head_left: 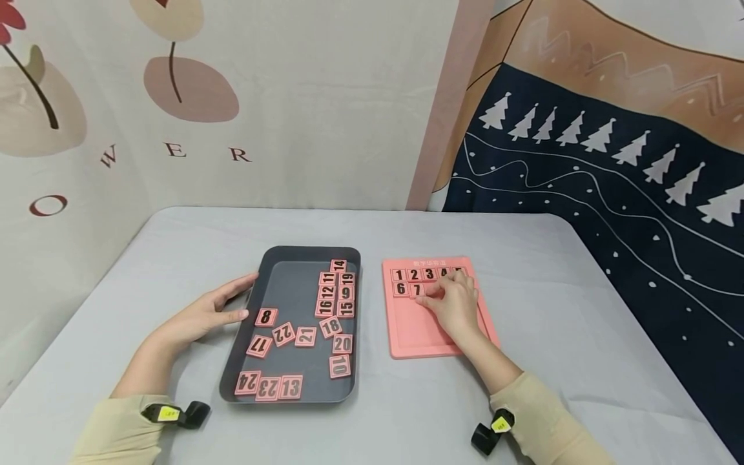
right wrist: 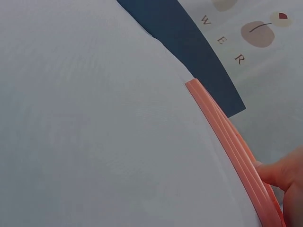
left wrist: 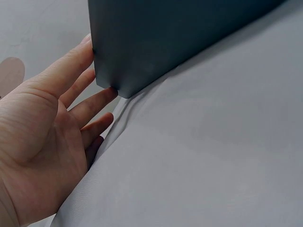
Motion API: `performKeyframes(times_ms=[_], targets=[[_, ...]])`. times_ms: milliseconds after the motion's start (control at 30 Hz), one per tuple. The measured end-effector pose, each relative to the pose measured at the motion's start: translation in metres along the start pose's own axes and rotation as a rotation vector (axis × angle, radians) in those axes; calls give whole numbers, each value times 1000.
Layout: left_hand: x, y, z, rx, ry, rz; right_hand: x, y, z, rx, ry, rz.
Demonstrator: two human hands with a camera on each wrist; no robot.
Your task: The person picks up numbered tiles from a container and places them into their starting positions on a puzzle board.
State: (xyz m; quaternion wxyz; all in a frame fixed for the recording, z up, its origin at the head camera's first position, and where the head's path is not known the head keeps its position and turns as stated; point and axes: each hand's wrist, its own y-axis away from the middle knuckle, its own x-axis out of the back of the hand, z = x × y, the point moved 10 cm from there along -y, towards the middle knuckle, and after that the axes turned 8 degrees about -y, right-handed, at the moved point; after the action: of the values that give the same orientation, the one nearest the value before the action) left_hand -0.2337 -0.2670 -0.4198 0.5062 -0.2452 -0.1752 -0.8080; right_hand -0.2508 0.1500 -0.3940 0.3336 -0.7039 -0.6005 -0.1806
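My left hand [head_left: 203, 314] rests at the left rim of a dark grey tray [head_left: 279, 284], fingers extended and thumb apart. In the left wrist view, its fingertips touch the tray's outer wall [left wrist: 137, 47]. Several pink number tiles lie in the tray, among them an 8 tile [head_left: 266, 317] and a 17 tile [head_left: 259, 346]. Over the pink number board [head_left: 418, 329], my right hand [head_left: 456, 303] pinches the right side of the number 7 tile [head_left: 416, 290], beside the 6 tile [head_left: 400, 289]. Its fingers partly cover the top row, where 1 to 3 show clearly.
Both the tray and the board lie on a white-covered table [head_left: 372, 387], with a gap between them. Behind stand a pale printed curtain [head_left: 325, 116] and, at right, a dark cloth with white trees [head_left: 569, 181]. Some tiles in the tray overlap or lie turned sideways.
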Motion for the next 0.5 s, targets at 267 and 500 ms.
performKeyframes(times_ms=[267, 500], targets=[[0, 1, -1, 14, -1, -2, 0, 1, -2, 24, 12, 5], [-1, 0, 1, 20, 17, -5, 8, 3, -22, 100, 13, 25]])
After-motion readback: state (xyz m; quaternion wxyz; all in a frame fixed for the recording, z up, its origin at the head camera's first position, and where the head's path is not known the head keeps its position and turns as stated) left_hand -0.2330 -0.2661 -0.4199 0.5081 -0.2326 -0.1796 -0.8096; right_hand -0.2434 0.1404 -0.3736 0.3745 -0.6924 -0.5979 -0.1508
